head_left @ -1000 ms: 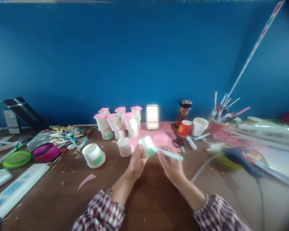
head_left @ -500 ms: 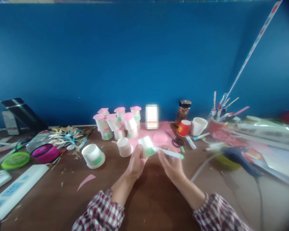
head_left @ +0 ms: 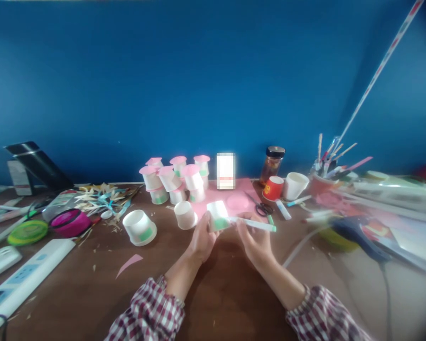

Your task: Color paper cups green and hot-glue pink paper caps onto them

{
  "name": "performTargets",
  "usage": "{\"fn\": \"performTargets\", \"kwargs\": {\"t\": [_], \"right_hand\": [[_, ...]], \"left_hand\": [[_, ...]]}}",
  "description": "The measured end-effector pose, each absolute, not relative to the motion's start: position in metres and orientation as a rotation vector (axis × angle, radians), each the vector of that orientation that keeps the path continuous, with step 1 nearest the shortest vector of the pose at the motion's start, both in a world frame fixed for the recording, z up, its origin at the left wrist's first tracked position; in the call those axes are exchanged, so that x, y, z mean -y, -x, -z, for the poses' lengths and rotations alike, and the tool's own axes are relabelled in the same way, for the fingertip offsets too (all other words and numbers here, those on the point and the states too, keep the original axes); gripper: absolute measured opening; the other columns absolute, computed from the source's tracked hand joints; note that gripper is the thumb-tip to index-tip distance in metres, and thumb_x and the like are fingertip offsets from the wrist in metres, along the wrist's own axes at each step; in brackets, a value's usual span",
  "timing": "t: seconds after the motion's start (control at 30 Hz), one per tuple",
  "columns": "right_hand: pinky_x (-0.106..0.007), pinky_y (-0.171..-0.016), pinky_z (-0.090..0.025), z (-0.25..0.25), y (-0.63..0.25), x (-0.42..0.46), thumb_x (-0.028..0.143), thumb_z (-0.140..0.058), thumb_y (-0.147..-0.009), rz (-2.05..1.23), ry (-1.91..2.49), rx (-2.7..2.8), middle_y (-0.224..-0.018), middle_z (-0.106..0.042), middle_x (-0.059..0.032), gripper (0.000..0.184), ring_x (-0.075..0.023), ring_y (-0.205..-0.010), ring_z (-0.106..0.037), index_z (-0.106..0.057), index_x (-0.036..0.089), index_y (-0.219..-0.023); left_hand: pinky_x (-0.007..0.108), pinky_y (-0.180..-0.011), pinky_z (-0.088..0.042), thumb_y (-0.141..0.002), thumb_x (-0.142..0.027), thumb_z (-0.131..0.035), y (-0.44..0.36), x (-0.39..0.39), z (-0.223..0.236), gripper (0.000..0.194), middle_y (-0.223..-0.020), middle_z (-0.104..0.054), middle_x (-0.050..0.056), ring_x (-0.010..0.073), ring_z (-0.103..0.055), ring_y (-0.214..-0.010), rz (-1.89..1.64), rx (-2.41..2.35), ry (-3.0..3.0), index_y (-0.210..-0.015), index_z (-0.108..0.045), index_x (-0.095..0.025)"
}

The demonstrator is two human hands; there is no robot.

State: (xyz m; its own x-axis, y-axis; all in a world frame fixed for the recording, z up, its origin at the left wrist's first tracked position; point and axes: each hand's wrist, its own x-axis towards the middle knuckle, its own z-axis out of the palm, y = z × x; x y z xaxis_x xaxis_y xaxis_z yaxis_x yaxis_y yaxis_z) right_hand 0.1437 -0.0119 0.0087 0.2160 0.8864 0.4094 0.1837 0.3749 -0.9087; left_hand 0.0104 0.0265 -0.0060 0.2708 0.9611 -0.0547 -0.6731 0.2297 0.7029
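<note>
A white paper cup (head_left: pixel 217 210) with a green patch on its side is gripped in my left hand (head_left: pixel 203 239), near the middle of the table. My right hand (head_left: pixel 256 239) is closed around a marker pen (head_left: pixel 252 222) with a white barrel and a green end. The pen's tip points left and is at the cup's green patch; I cannot tell whether it touches. Just left of my left hand stands another white paper cup (head_left: pixel 183 215). Further left is a white cup (head_left: pixel 138 227) with a green patch. Several stacked cups topped with pink paper (head_left: pixel 151 177) stand behind.
Pink paper (head_left: pixel 246 184) lies at the back with scissors (head_left: pixel 263 208) on it. A red paper cup (head_left: pixel 273 188), a white cup (head_left: pixel 296 186) and a dark-lidded jar (head_left: pixel 272 163) stand right. A glue gun (head_left: pixel 357 237) lies far right, a power strip (head_left: pixel 28 274) far left.
The whole view has shifted slightly, so things appear a little further right. Both hands keep their hold on the cup and marker pen, with the pen still at the green patch.
</note>
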Motion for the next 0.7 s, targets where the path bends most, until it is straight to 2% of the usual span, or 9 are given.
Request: {"fn": "performTargets", "kwargs": {"t": [0.17, 0.53, 0.7], "right_hand": [[-0.024, -0.055, -0.041, -0.0081, -0.1435, 0.0114, 0.031, -0.054, -0.084, -0.679, 1.122, 1.278, -0.065, -0.058, -0.0011, 0.016, -0.0132, -0.059, -0.052, -0.059, 0.017, -0.081], [-0.022, -0.051, -0.039, -0.0081, -0.1438, 0.0124, 0.029, -0.055, -0.083, -0.64, 1.148, 1.299, -0.063, -0.055, 0.0005, 0.014, -0.0115, -0.055, -0.048, -0.059, 0.017, -0.08], [-0.022, -0.052, -0.039, -0.0076, -0.1438, 0.0117, 0.029, -0.054, -0.083, -0.645, 1.129, 1.303, -0.064, -0.056, 0.0, 0.014, -0.0113, -0.056, -0.048, -0.059, 0.017, -0.079]], "left_hand": [[0.041, -0.102, -0.036, -0.086, -0.044, -0.045, -0.0102, -0.0263, 0.0062, 0.036, -0.105, -0.066, 0.009, 0.0232, -0.056, -0.108, -1.182, -0.553, -0.659, -0.104, -0.06, -0.016], [0.04, -0.102, -0.036, -0.086, -0.042, -0.046, -0.01, -0.0271, 0.0103, 0.032, -0.094, -0.068, 0.005, 0.021, -0.058, -0.103, -1.195, -0.522, -0.655, -0.097, -0.063, -0.017], [0.043, -0.103, -0.033, -0.086, -0.044, -0.046, -0.0101, -0.0276, 0.012, 0.037, -0.099, -0.067, 0.007, 0.0237, -0.056, -0.108, -1.185, -0.543, -0.665, -0.105, -0.061, -0.016]]}}
